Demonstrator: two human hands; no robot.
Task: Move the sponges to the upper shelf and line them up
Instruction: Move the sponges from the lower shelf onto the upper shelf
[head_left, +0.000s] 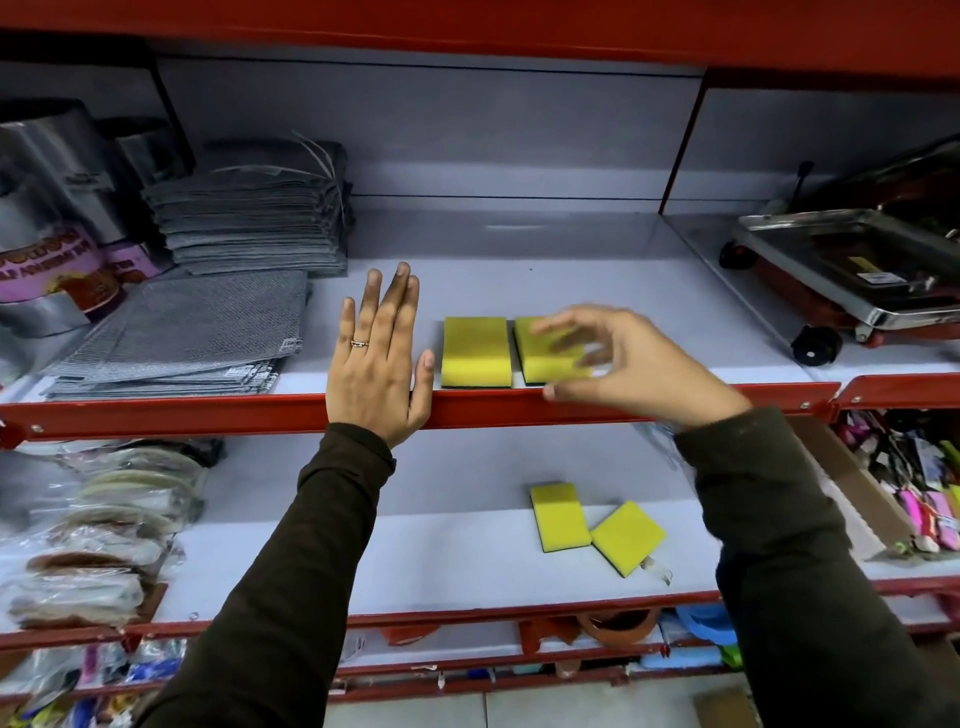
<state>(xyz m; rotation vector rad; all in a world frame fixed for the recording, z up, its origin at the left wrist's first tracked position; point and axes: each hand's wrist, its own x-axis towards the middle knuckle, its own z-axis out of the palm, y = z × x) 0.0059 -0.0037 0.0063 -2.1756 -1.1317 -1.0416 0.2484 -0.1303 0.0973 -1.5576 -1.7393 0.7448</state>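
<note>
two sponges (474, 351) side by side on upper shelf (649, 312), two sponges below (597, 525), left hand (376, 358) flat, right hand (623, 364) fingers spread, released

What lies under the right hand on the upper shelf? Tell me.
Under the right hand lies a yellow sponge on the upper shelf, beside a second sponge. The blurred fingers cover its right edge, so contact can't be confirmed.

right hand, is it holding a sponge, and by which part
Cannot be told: the blurred right hand has spread fingers over the right-hand upper-shelf sponge.
</note>
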